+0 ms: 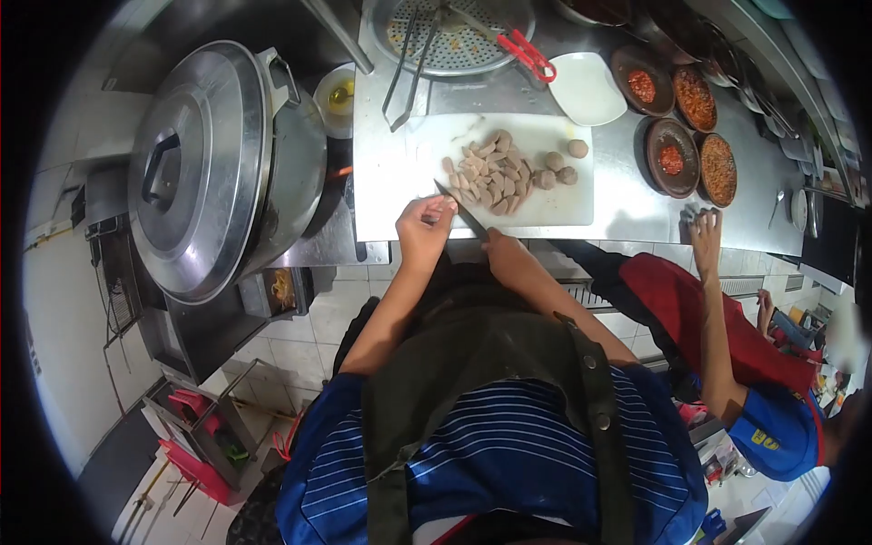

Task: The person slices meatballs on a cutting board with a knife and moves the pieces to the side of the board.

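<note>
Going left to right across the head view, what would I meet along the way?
Lidded pot, bowl of yellow liquid, left hand, right hand, round brown balls, co-worker's hand.

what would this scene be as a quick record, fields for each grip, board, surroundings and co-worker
left grip: fingertips drawn together beside the blade; whether they pinch a piece is unclear
right grip: closed on the handle of the knife
board: white cutting board with a heap of cut brown pieces and several uncut balls
beyond board: perforated metal pan
right side: white plate, brown bowls with reddish contents
left side: large lidded pot
co-worker: one hand at the counter edge
</note>
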Available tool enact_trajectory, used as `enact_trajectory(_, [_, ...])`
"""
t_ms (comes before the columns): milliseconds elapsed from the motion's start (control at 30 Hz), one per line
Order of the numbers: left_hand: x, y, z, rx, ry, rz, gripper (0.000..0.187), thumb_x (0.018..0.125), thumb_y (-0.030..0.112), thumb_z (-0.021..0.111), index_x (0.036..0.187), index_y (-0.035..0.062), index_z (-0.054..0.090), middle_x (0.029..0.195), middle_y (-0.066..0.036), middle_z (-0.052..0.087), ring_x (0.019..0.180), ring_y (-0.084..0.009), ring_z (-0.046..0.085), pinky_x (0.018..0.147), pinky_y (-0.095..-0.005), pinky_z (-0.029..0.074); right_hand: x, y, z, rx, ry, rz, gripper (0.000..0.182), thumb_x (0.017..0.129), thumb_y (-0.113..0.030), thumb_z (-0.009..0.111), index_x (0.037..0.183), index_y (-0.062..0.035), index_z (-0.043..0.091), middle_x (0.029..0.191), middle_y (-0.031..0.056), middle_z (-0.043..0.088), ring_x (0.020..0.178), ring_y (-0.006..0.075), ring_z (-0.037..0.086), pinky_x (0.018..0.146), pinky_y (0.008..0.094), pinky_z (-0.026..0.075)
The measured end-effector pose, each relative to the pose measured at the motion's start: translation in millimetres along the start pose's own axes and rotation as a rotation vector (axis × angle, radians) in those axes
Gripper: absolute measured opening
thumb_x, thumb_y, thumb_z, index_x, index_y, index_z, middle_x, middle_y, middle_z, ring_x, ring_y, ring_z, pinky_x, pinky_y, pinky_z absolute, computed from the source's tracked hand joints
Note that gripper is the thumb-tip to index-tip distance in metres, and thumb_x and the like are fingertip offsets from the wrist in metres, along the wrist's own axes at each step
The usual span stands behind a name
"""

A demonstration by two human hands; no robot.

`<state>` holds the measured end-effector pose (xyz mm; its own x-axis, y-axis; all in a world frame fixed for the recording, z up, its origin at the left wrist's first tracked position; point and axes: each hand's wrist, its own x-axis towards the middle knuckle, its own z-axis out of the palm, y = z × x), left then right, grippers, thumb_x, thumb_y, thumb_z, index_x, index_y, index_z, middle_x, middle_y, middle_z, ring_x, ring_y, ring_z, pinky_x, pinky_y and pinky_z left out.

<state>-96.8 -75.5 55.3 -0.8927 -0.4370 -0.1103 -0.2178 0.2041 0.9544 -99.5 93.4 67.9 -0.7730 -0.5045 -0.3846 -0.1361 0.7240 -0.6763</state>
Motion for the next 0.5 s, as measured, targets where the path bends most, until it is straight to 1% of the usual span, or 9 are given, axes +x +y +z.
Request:
enact_trajectory(67, [5.8, 3.5, 5.3, 0.188, 0.0, 0.175, 0.02, 0.07, 0.009, 0.071, 0.087, 0.0021, 0.063, 0.085, -0.013, 0.059, 0.064, -0.0219, 0.058, 0.057, -0.0285, 0.049, 3.3, 15.8, -18.6, 0.271, -0.292, 0.13, 0.029, 0.088, -0.02, 0.049, 0.107, 0.0023, 0.046, 0.067, 0.0196, 0.058, 0.049, 0.0272, 0.056, 0.049, 0.0381, 0.045])
enact_trajectory(100, [10.0, 6.4, 7.9, 0.214, -0.036, 0.226, 0.019, 0.07, 0.009, 0.07, 0.086, 0.0015, 0.063, 0.083, -0.014, 0.059, 0.065, -0.0247, 0.058, 0.058, -0.0306, 0.049, 1.2, 13.9, -30.9, 0.444, -0.41, 0.351, 0.029, 0.089, -0.024, 0.049, 0.106, 0.0003, 0.048, 0.064, 0.013, 0.055, 0.044, 0.019, 0.05, 0.044, 0.035, 0.043])
enact_trajectory(133, [11.6, 9.7, 9.8, 0.239, -0.073, 0.278, 0.019, 0.07, 0.01, 0.069, 0.085, 0.0009, 0.062, 0.081, -0.015, 0.058, 0.066, -0.0276, 0.058, 0.059, -0.0327, 0.049, 1.1, 29.9, -22.9, 0.413, -0.389, 0.253, 0.029, 0.089, -0.024, 0.048, 0.105, 0.0001, 0.05, 0.064, 0.0111, 0.055, 0.043, 0.0173, 0.048, 0.042, 0.0341, 0.042])
enact_trajectory(167, [12.0, 11.5, 9.1, 0.311, -0.124, 0.262, 0.018, 0.07, 0.011, 0.068, 0.083, 0.0006, 0.062, 0.08, -0.016, 0.058, 0.067, -0.0296, 0.058, 0.059, -0.0345, 0.048, -2.3, 16.5, -36.9, 0.39, -0.348, 0.251, 0.028, 0.088, -0.023, 0.048, 0.105, -0.0005, 0.051, 0.067, 0.016, 0.058, 0.051, 0.0249, 0.055, 0.05, 0.0369, 0.046])
enact_trajectory(200, [12.0, 13.7, 8.3, 0.394, -0.168, 0.247, 0.017, 0.07, 0.011, 0.068, 0.081, 0.0002, 0.061, 0.078, -0.016, 0.057, 0.068, -0.0316, 0.057, 0.06, -0.0363, 0.048, 1.2, 58.5, 3.2, 0.173, -0.018, -0.203, 0.029, 0.087, -0.022, 0.049, 0.105, 0.0007, 0.051, 0.074, 0.0229, 0.059, 0.067, 0.0372, 0.059, 0.062, 0.0423, 0.047])
enact_trajectory(267, [10.7, 19.3, 5.7, 0.494, -0.202, 0.211, 0.018, 0.07, 0.012, 0.069, 0.08, -0.0003, 0.062, 0.073, -0.016, 0.057, 0.066, -0.0292, 0.058, 0.059, -0.0348, 0.047, -3.1, 31.8, -13.1, 0.131, -0.019, -0.015, 0.028, 0.086, -0.02, 0.049, 0.101, 0.003, 0.049, 0.08, 0.0283, 0.058, 0.082, 0.0451, 0.055, 0.073, 0.0482, 0.044])
enact_trajectory(333, [11.3, 18.4, 1.8, 0.624, -0.217, 0.153, 0.018, 0.069, 0.013, 0.071, 0.078, -0.0009, 0.063, 0.068, -0.015, 0.057, 0.064, -0.0267, 0.058, 0.058, -0.0332, 0.047, -3.2, 19.9, -19.6, 0.106, -0.018, 0.063, 0.026, 0.087, -0.019, 0.047, 0.098, 0.0041, 0.048, 0.08, 0.0285, 0.058, 0.082, 0.0452, 0.056, 0.073, 0.0496, 0.043])
enact_trajectory(433, [11.8, 12.5, 3.2, 0.526, -0.12, 0.292, 0.022, 0.069, 0.015, 0.071, 0.078, -0.0029, 0.062, 0.072, -0.017, 0.059, 0.066, -0.0295, 0.058, 0.063, -0.0351, 0.046, -8.9, -2.2, -27.4, 0.071, -0.025, 0.136, 0.024, 0.088, -0.017, 0.045, 0.094, 0.0052, 0.046, 0.08, 0.0288, 0.058, 0.082, 0.0454, 0.056, 0.073, 0.0516, 0.043])
enact_trajectory(500, [12.0, 13.1, -0.1, 0.493, -0.092, 0.245, 0.022, 0.071, 0.015, 0.07, 0.084, -0.0022, 0.063, 0.077, -0.015, 0.061, 0.065, -0.0237, 0.06, 0.058, -0.0323, 0.047, -13.9, -5.6, -23.5, 0.091, 0.024, 0.145, 0.023, 0.089, -0.017, 0.042, 0.094, 0.0056, 0.046, 0.078, 0.0289, 0.058, 0.081, 0.0455, 0.056, 0.071, 0.0525, 0.043])
